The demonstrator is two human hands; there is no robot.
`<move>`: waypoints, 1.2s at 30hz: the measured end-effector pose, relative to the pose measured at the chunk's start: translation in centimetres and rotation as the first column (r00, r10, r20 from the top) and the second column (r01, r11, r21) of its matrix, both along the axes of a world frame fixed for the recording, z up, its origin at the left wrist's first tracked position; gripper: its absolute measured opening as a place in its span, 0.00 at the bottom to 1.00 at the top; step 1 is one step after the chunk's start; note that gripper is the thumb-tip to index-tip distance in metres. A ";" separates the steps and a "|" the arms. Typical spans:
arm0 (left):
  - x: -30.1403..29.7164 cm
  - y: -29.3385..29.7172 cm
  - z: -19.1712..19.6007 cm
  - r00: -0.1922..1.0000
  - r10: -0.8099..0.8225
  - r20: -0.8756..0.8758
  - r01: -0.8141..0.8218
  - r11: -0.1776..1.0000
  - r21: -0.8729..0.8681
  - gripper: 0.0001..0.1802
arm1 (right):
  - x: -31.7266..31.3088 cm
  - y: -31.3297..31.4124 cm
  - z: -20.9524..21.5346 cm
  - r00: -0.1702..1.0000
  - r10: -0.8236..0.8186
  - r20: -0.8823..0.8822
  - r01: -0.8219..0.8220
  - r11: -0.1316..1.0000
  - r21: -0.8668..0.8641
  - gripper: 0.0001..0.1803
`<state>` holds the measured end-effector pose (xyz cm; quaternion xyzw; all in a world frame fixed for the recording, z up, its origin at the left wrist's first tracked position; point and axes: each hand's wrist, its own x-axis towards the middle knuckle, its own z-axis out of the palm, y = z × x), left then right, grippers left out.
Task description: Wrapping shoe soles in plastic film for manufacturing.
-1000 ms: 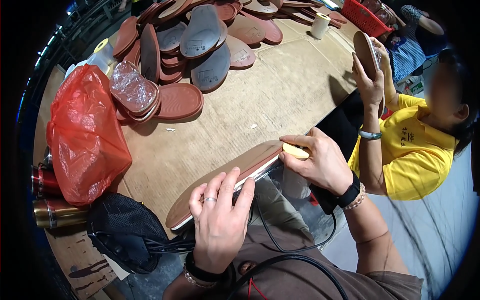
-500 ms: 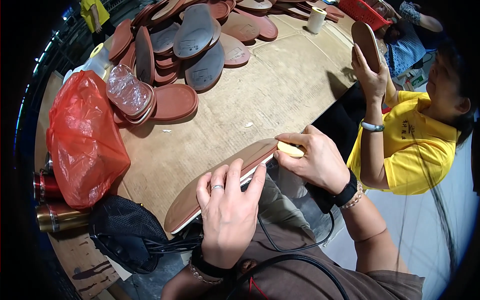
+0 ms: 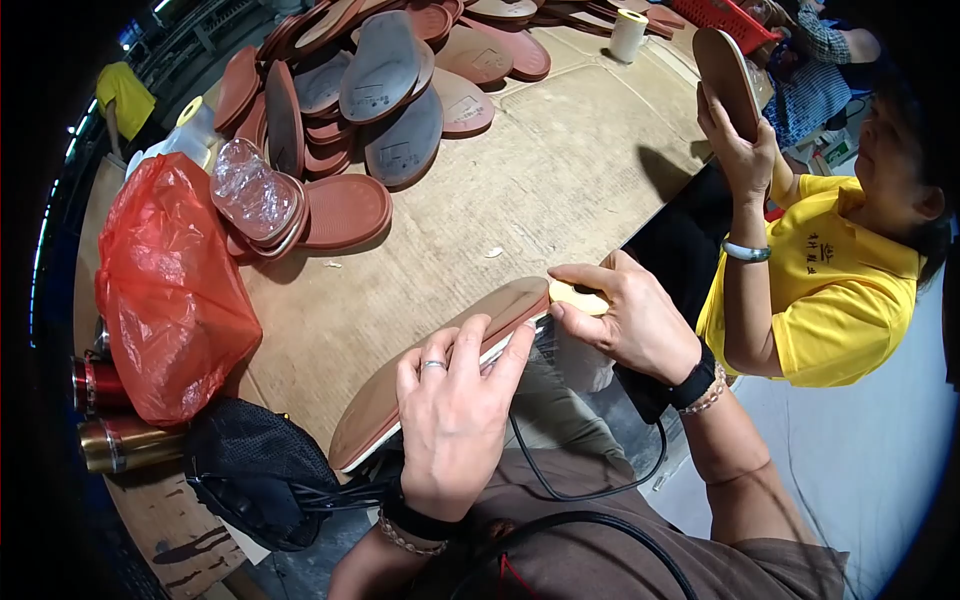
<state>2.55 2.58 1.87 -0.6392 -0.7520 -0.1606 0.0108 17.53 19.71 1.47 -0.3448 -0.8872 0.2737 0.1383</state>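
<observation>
A pair of brown shoe soles, stacked with a pale edge showing, lies slantwise in front of me. My left hand grips its near long side, fingers bent over the top face and thumb along the edge. At the upper right end of the soles, my right hand has thumb and forefinger around the yellow end of a roll of clear film. The roll's pale body shows dimly below that hand. Its other fingers are curled and partly hidden.
Piled soles cover the far left of the cardboard-topped table, by a film-wrapped stack. A red plastic bag, metal flasks and a black mesh bag stand left. A co-worker at right holds a sole.
The yellow roll end has tilted so its dark hole shows. My hands stay nearly in place on the soles and roll. A yellow-shirted person at far left has shifted left and bent lower.
</observation>
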 end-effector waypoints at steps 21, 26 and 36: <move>-0.2 0.0 0.1 0.999 -0.021 -0.031 0.020 1.000 -0.012 0.29 | -0.1 0.1 0.0 0.995 -0.100 0.006 0.100 0.995 0.013 0.25; -0.2 -0.1 0.1 0.998 -0.021 -0.053 0.020 1.000 -0.005 0.29 | -0.4 0.5 0.4 0.996 -0.082 0.016 0.082 0.997 -0.002 0.26; -0.1 -0.2 0.2 1.000 -0.001 0.007 0.001 0.999 -0.036 0.35 | -0.6 0.5 1.2 0.996 -0.065 0.065 0.059 0.993 0.098 0.24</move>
